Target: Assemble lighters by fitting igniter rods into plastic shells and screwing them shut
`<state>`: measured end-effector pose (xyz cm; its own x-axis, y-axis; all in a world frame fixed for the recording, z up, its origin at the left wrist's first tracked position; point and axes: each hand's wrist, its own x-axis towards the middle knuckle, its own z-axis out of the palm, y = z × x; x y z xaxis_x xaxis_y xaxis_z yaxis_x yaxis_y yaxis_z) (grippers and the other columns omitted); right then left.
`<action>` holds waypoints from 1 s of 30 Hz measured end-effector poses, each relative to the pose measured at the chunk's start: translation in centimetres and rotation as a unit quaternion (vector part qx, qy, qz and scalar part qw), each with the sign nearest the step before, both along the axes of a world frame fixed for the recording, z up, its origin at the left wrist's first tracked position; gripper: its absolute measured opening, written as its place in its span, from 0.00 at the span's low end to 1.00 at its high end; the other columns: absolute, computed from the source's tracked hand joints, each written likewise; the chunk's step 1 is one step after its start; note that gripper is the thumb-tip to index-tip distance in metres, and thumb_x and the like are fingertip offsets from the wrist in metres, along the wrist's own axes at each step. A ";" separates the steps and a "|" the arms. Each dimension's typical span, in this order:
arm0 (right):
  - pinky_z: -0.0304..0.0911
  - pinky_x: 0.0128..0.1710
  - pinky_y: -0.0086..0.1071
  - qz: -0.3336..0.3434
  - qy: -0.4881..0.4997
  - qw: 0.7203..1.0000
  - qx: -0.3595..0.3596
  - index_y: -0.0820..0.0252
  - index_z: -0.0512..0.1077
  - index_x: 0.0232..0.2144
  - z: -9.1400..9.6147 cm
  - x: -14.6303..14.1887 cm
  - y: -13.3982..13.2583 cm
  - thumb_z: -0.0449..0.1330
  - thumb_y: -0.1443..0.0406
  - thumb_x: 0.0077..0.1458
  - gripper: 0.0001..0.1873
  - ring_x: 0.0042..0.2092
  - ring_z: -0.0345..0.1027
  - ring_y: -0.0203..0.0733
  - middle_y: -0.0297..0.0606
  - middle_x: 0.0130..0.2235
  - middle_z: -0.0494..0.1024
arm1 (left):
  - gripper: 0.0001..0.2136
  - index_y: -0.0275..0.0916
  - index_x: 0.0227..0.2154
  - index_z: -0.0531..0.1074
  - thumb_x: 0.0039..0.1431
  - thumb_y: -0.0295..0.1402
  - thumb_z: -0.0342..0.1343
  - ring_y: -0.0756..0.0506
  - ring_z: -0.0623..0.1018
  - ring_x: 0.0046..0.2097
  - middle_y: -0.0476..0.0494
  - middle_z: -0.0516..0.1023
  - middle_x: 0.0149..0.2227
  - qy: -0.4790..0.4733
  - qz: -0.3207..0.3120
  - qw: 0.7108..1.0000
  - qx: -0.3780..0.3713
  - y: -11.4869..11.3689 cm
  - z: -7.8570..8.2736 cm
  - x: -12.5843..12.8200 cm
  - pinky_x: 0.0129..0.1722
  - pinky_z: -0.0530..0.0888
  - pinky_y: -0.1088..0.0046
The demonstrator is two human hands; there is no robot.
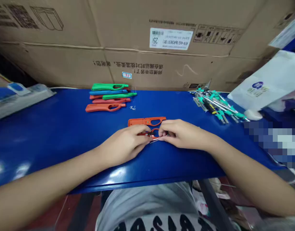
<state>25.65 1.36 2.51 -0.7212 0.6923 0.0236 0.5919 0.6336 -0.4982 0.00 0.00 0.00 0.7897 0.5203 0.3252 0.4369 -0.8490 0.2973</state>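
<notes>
Near the table's front edge, both hands work close together on an orange lighter-shaped casing half [156, 130] with a looped handle. My left hand [129, 141] grips its left part, fingers closed and partly covering it. With fingertips pinched, my right hand [183, 133] holds a thin silvery rod [155, 140] at the casing's right side. Dark small parts show between the fingertips, too small to name. Just behind the hands lies another orange casing half [144, 122], its hollow inside facing up.
Green, blue and red casings [109, 96] lie stacked at the back left, beside small white pieces [132, 108]. A pile of metal rods with teal parts [218, 104] lies back right, near a white bag [265, 80]. A cardboard box [128, 38] walls the back of the blue table [53, 138].
</notes>
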 end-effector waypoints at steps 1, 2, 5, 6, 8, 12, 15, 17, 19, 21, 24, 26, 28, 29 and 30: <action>0.57 0.33 0.28 -0.005 0.006 1.000 -0.002 0.63 0.75 0.34 -0.1 0.0 0.0 0.62 0.71 0.61 0.02 0.32 0.66 0.33 0.36 0.36 0.78 | 0.13 0.40 0.45 0.81 0.72 0.32 0.49 0.41 0.80 0.48 0.40 0.78 0.51 0.002 0.000 1.000 0.003 0.1 -0.1 0.0 0.46 0.79 0.63; 0.57 0.33 0.28 -0.013 0.012 1.000 -0.006 0.62 0.75 0.33 -0.2 -0.1 0.1 0.62 0.71 0.60 0.02 0.32 0.66 0.33 0.36 0.34 0.78 | 0.13 0.41 0.47 0.80 0.72 0.32 0.49 0.41 0.80 0.49 0.40 0.78 0.52 0.001 0.001 1.000 0.003 0.2 -0.2 0.1 0.47 0.79 0.63; 0.57 0.32 0.28 -0.061 0.030 0.997 -0.032 0.62 0.75 0.30 -0.4 -0.3 0.1 0.64 0.71 0.58 0.04 0.29 0.65 0.33 0.33 0.30 0.77 | 0.13 0.41 0.50 0.79 0.71 0.31 0.50 0.42 0.80 0.50 0.40 0.77 0.52 -0.015 -0.002 1.000 -0.015 0.4 -0.3 0.2 0.49 0.78 0.64; 0.57 0.32 0.28 -0.083 0.036 0.995 -0.046 0.62 0.75 0.29 -0.5 -0.5 0.1 0.64 0.71 0.57 0.04 0.28 0.65 0.33 0.32 0.28 0.76 | 0.13 0.41 0.50 0.79 0.71 0.30 0.51 0.42 0.79 0.50 0.39 0.77 0.52 -0.026 -0.003 0.999 -0.028 0.4 -0.3 0.2 0.50 0.77 0.64; 0.56 0.30 0.27 -0.120 0.042 0.989 -0.075 0.62 0.75 0.28 -0.5 -0.7 0.1 0.65 0.71 0.56 0.04 0.27 0.64 0.32 0.31 0.26 0.74 | 0.11 0.39 0.47 0.80 0.70 0.29 0.53 0.44 0.79 0.49 0.39 0.76 0.51 -0.053 -0.001 0.997 -0.060 0.3 -0.2 0.4 0.51 0.77 0.66; 0.56 0.30 0.27 -0.116 0.042 0.989 -0.083 0.62 0.75 0.28 -0.5 -1.1 -0.1 0.64 0.72 0.56 0.05 0.27 0.64 0.32 0.31 0.27 0.75 | 0.09 0.37 0.42 0.80 0.68 0.28 0.55 0.46 0.79 0.47 0.41 0.76 0.46 -0.082 0.017 0.991 -0.106 0.3 0.0 0.7 0.50 0.76 0.69; 0.56 0.31 0.27 -0.067 0.035 0.996 -0.053 0.62 0.74 0.29 -0.3 -1.1 -0.4 0.63 0.71 0.58 0.05 0.28 0.64 0.32 0.32 0.28 0.75 | 0.07 0.38 0.38 0.81 0.67 0.30 0.57 0.47 0.79 0.44 0.43 0.76 0.43 -0.095 0.021 0.986 -0.137 0.4 0.0 0.8 0.46 0.76 0.71; 0.57 0.32 0.27 -0.035 0.027 0.998 -0.038 0.62 0.74 0.31 -0.3 -1.0 -0.6 0.62 0.71 0.59 0.04 0.30 0.65 0.33 0.33 0.30 0.76 | 0.06 0.39 0.36 0.81 0.66 0.31 0.60 0.48 0.79 0.42 0.44 0.77 0.42 -0.105 0.020 0.981 -0.161 0.5 0.0 0.8 0.44 0.76 0.72; 0.57 0.34 0.27 -0.018 0.021 0.999 -0.028 0.62 0.73 0.32 -0.2 -1.0 -0.6 0.61 0.71 0.60 0.04 0.32 0.66 0.34 0.35 0.32 0.77 | 0.04 0.39 0.35 0.81 0.64 0.32 0.62 0.48 0.80 0.42 0.45 0.78 0.41 -0.109 0.018 0.977 -0.180 0.6 0.1 0.7 0.44 0.76 0.72; 0.57 0.34 0.27 -0.016 0.024 0.999 -0.025 0.62 0.73 0.32 -0.2 -1.0 -0.7 0.61 0.70 0.61 0.04 0.32 0.66 0.35 0.35 0.32 0.77 | 0.04 0.39 0.35 0.81 0.63 0.31 0.63 0.48 0.80 0.42 0.45 0.78 0.41 -0.111 0.019 0.975 -0.190 0.6 0.2 0.7 0.45 0.76 0.72; 0.57 0.34 0.27 -0.025 0.034 0.999 -0.028 0.62 0.73 0.32 -0.4 -1.2 -0.7 0.60 0.71 0.61 0.05 0.30 0.65 0.34 0.33 0.30 0.76 | 0.04 0.39 0.34 0.82 0.63 0.31 0.62 0.49 0.80 0.41 0.45 0.79 0.40 -0.121 0.033 0.971 -0.203 0.5 0.3 0.9 0.43 0.76 0.72; 0.57 0.33 0.27 -0.035 0.036 0.998 -0.028 0.62 0.73 0.31 -0.4 -1.3 -0.6 0.60 0.72 0.60 0.05 0.29 0.64 0.33 0.32 0.28 0.75 | 0.05 0.39 0.33 0.82 0.63 0.31 0.62 0.49 0.80 0.39 0.45 0.80 0.39 -0.127 0.050 0.967 -0.213 0.4 0.3 1.0 0.41 0.76 0.73; 0.56 0.32 0.27 -0.044 0.037 0.998 -0.031 0.62 0.73 0.30 -0.4 -1.3 -0.6 0.61 0.72 0.59 0.05 0.27 0.63 0.32 0.31 0.27 0.74 | 0.05 0.39 0.32 0.83 0.62 0.31 0.63 0.48 0.80 0.38 0.45 0.80 0.38 -0.129 0.065 0.965 -0.221 0.4 0.4 1.1 0.40 0.76 0.72; 0.56 0.31 0.27 -0.046 0.037 0.998 -0.036 0.62 0.74 0.30 -0.3 -1.3 -0.6 0.61 0.73 0.58 0.05 0.27 0.63 0.31 0.31 0.27 0.74 | 0.05 0.39 0.31 0.83 0.61 0.31 0.63 0.48 0.80 0.38 0.45 0.80 0.38 -0.128 0.072 0.964 -0.224 0.3 0.4 1.2 0.40 0.77 0.71; 0.56 0.30 0.26 -0.047 0.038 0.997 -0.044 0.62 0.74 0.30 -0.3 -1.3 -0.6 0.61 0.73 0.57 0.05 0.26 0.62 0.31 0.31 0.26 0.74 | 0.04 0.39 0.31 0.83 0.60 0.31 0.63 0.48 0.80 0.38 0.45 0.80 0.38 -0.127 0.076 0.963 -0.226 0.3 0.4 1.2 0.40 0.77 0.71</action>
